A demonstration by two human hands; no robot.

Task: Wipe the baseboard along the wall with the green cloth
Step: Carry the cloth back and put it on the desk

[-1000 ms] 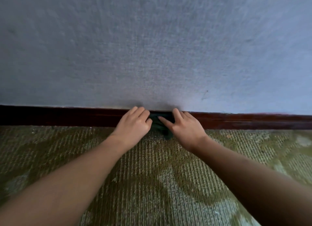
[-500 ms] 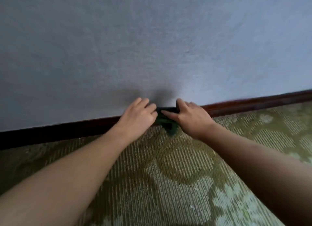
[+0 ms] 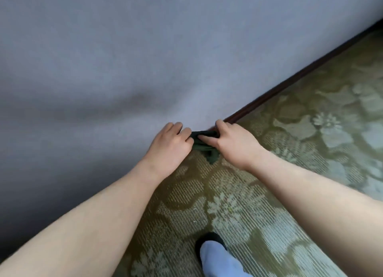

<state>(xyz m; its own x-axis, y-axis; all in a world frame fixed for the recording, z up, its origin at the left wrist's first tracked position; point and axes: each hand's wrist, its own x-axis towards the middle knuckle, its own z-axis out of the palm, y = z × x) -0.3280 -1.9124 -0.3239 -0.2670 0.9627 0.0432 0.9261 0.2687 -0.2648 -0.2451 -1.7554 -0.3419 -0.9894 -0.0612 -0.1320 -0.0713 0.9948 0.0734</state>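
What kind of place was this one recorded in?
Likely a carpeted indoor room, perhaps a home or hotel: patterned green carpet meets a plain bluish wall along a dark wooden baseboard.

Pale grey-blue textured wall (image 3: 145,48); olive-green carpet (image 3: 310,131) (floral pattern, ribbed weave) below; soft shadow low left.

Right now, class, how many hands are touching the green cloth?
2. The left hand grips the green cloth at its left end, against the wall; the right hand holds its right end, where the baseboard emerges.
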